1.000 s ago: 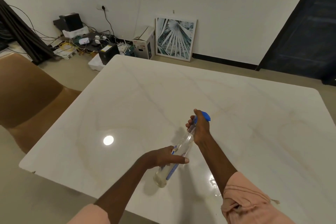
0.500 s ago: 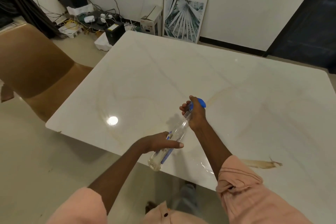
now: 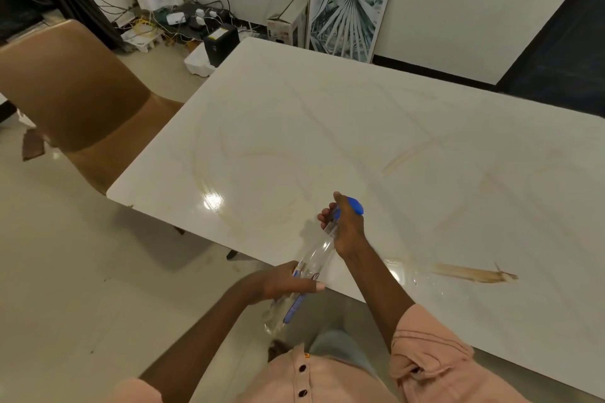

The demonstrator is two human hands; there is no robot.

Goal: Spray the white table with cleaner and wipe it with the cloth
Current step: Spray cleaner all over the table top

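Observation:
A clear spray bottle (image 3: 315, 258) with a blue head lies tilted over the near edge of the white marble table (image 3: 409, 154). My right hand (image 3: 345, 227) grips its neck and blue trigger end, nozzle pointing over the tabletop. My left hand (image 3: 288, 281) grips the lower body of the bottle, beyond the table's edge. A wet patch (image 3: 404, 273) glistens right of my right forearm. A brown streak (image 3: 474, 273) marks the table near the front edge. No cloth is in view.
A brown chair (image 3: 75, 98) stands at the table's left end. Against the far wall lean a framed leaf picture (image 3: 347, 20) and a small box (image 3: 284, 26), with cables and black devices (image 3: 183, 10) on the floor.
The view has tipped down and back, so the table's near edge and my shirt now show. Both hands keep hold of the bottle, which now hangs partly off the edge.

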